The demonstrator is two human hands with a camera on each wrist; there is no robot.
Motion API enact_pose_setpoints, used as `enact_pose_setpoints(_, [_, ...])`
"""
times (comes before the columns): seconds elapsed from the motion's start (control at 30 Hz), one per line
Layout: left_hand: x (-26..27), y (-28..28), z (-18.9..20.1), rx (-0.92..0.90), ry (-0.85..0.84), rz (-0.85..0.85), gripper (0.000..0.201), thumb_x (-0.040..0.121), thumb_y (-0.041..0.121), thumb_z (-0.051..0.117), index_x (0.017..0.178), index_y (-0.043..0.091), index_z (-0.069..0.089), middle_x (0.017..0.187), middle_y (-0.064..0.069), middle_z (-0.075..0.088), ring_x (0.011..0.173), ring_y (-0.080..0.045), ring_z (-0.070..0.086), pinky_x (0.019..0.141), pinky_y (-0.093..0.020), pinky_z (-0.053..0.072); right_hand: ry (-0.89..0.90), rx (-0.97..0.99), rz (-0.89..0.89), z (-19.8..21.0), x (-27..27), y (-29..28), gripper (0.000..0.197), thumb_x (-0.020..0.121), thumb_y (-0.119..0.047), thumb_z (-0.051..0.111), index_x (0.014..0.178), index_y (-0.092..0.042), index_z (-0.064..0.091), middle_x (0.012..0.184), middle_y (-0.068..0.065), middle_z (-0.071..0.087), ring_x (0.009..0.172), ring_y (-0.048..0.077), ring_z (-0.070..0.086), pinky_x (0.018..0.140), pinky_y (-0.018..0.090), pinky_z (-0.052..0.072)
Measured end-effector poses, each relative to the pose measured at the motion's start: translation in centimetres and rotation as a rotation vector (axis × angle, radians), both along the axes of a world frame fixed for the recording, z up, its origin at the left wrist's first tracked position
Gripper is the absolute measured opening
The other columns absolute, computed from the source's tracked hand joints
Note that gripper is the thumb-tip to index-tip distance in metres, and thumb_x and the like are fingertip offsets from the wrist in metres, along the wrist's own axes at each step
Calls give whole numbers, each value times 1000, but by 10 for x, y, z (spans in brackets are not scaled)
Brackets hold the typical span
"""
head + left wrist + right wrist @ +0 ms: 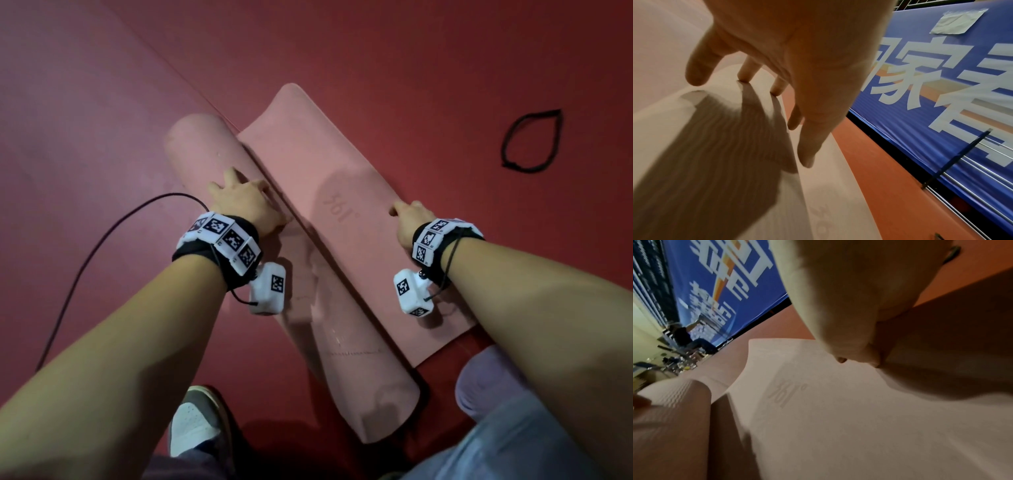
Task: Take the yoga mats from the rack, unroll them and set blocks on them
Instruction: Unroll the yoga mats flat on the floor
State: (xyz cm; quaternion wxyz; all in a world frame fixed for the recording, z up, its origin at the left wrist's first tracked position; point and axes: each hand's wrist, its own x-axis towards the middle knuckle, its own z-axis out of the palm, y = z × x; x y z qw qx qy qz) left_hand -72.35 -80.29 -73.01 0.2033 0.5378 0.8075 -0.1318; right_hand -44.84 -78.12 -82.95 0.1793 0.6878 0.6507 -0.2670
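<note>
A pink yoga mat lies partly unrolled on the red floor. Its rolled part [205, 154] runs diagonally at the left. The flat end [318, 154] carries a faint "361°" mark. My left hand [239, 198] rests on top of the roll [694, 146], fingers [805, 152] spread and straight, tips touching it. My right hand [409, 216] presses down on the flat end [838, 418] near its right edge, with bent fingertips [841, 360] on the surface. No blocks are in view.
A black strap loop [531, 140] lies on the floor to the right. A black cable [102, 233] curves at the left. My shoe [195, 421] and knee [496, 383] are close to the mat's near end. A blue banner [941, 97] with metal bars [972, 170] stands beyond.
</note>
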Motion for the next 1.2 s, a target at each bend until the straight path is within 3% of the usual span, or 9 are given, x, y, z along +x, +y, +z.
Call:
enact_pose_setpoints(0.07, [-4,2,1,33,23,18,49,76,57,69,119,36,59,128,-6,35,115,-37,38,73,-40,35,-115,74,136,1,-6,-2,62,79,3,53,135,-24,48,152,12,24,134,38,32,107,50,36])
enact_pose_setpoints(0.13, [-9,5,0,72,48,16,47,80,53,66,120,30,58,127,-8,36,114,-36,39,71,-41,34,-178,123,307,-2,-12,0,65,80,-7,59,142,-16,42,163,10,2,148,34,8,118,47,19])
enact_pose_setpoints(0.27, [-26,18,-3,50,66,-42,73,72,65,72,131,27,51,126,-9,36,116,-36,39,79,-43,42,-163,129,367,-5,-33,10,83,79,-6,57,153,-13,22,163,15,-14,151,29,-9,123,39,4])
enact_pose_setpoints(0.37, [-39,33,-2,-35,28,-53,80,61,67,79,130,34,53,130,-9,32,121,-37,35,85,-45,45,-116,28,405,-11,-53,21,95,83,-7,55,157,-23,-3,162,6,-23,150,32,-14,121,43,6])
enact_pose_setpoints(0.47, [-50,43,-4,-106,-5,-32,96,46,64,88,129,39,49,155,-7,14,134,-42,26,98,-56,44,-20,-120,322,-16,-79,31,96,89,-47,60,154,-38,-10,161,2,-25,147,41,-17,120,54,7])
enact_pose_setpoints(0.57, [-54,49,-8,-123,-33,-27,105,37,65,89,128,36,47,147,-10,22,128,-42,34,95,-56,47,-11,-129,197,-20,-104,39,99,82,-67,60,152,-46,-6,160,3,-29,144,48,-20,118,61,4])
enact_pose_setpoints(0.73, [-52,54,-13,-119,-43,-45,96,44,57,91,125,32,47,147,-12,20,128,-44,30,89,-54,48,50,-48,206,-21,-125,73,106,73,-69,66,152,-48,0,160,4,-27,145,44,-20,119,59,2])
enact_pose_setpoints(1.03, [-51,62,-16,-154,-26,-59,108,50,56,92,137,27,36,158,-14,5,135,-43,23,91,-50,46,63,-1,213,-33,-146,136,126,62,-70,75,153,-45,-8,159,7,-31,147,37,-21,121,53,0])
enact_pose_setpoints(1.2, [-41,74,-23,-174,3,-85,112,43,59,92,135,25,37,152,-17,14,132,-48,26,93,-53,51,57,-13,190,-45,-146,139,128,61,-71,74,148,-50,-17,156,1,-37,146,36,-24,120,56,2])
